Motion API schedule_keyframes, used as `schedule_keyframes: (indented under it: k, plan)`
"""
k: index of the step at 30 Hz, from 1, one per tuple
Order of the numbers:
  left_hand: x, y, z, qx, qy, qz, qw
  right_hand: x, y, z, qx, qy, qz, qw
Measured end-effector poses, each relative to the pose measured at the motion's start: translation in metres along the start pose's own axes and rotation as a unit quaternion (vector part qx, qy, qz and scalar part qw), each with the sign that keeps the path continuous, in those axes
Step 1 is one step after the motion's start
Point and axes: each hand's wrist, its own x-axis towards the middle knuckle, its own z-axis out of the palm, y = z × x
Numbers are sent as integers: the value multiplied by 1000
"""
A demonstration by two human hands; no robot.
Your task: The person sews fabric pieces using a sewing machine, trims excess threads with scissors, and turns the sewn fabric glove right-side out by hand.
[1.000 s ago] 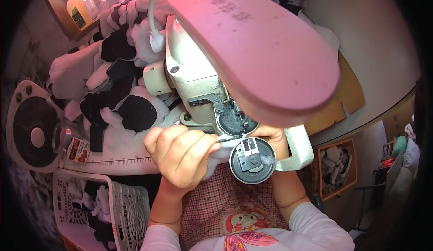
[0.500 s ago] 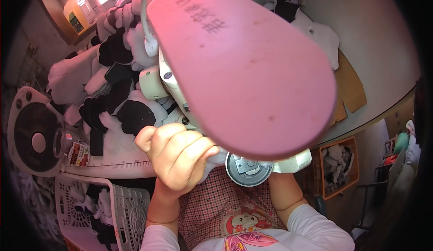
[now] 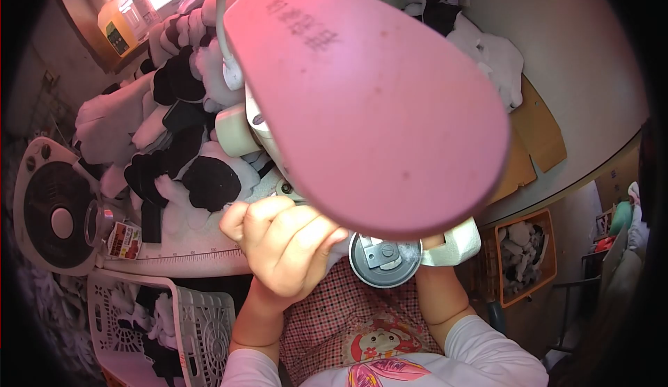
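My left hand is closed, its fingers curled in beside the lower edge of a large pink oval panel. A bit of white material shows next to it, but what the fingers hold is hidden. Below the panel sits a round metal disc of a sewing machine, with a pale green machine part to its right. My right forearm reaches up behind that part. The fingers of my right hand are hidden by the machine and panel.
White and black plush pieces are heaped on the table at left, near a fan. A white plastic basket stands below, and an orange crate with more pieces is at right. Brown cardboard lies on the table.
My left hand has shifted slightly to the right and down, closer to the metal disc. The pink panel appears a little further left and up in the view.
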Motion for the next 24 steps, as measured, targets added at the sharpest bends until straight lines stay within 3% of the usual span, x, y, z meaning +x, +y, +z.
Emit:
schedule_keyframes:
  k: [10,17,19,24]
  plan:
    - [-4,6,4,26,8,6,1000,1,-15,4,-30,65,-10,997]
    - [-8,12,6,33,6,-13,999,-17,-12,16,52,113,73,990]
    - [-9,14,7,37,8,-13,999,-16,-27,33,251,203,138,937]
    - [-16,14,19,13,30,-59,998,-12,-39,31,201,154,110,961]
